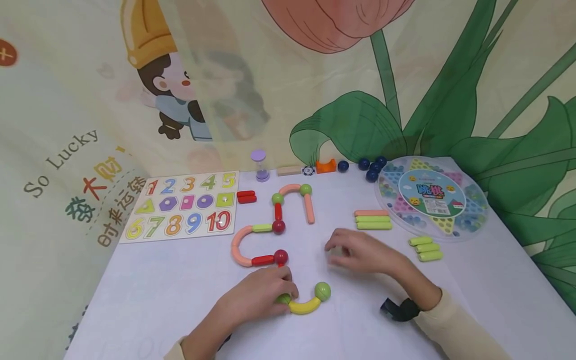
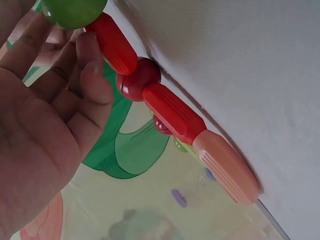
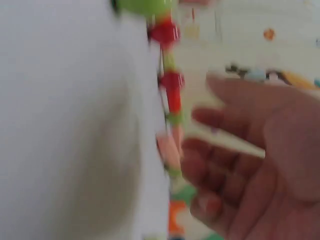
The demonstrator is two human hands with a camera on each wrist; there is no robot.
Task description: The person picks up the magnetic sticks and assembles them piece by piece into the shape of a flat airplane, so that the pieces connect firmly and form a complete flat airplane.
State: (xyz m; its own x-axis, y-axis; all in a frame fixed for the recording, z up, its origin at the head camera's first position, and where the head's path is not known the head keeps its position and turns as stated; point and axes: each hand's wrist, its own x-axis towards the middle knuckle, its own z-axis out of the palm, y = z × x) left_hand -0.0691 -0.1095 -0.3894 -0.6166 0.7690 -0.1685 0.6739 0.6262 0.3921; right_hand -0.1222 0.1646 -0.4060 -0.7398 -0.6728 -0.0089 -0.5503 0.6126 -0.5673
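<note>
A winding chain of rods and balls lies on the white table. My left hand (image 1: 261, 295) is at its near end, fingers and thumb round a green ball (image 2: 75, 10) partly hidden under them in the head view. From that ball a red rod (image 2: 116, 45) runs to a dark red ball (image 1: 281, 257), and a yellow curved rod (image 1: 305, 306) leads to another green ball (image 1: 322, 291). My right hand (image 1: 362, 251) hovers over the table right of the chain, fingers loosely bent and holding nothing; it is blurred in the right wrist view.
Pink and green rods (image 1: 373, 220) lie right of the chain, with short green rods (image 1: 425, 248) beyond. A round game board (image 1: 479, 200) stands at the right, a number board (image 1: 180, 240) at the left. Along the back are an hourglass (image 1: 259, 165), an orange piece (image 1: 326, 166) and dark blue balls (image 1: 372, 175).
</note>
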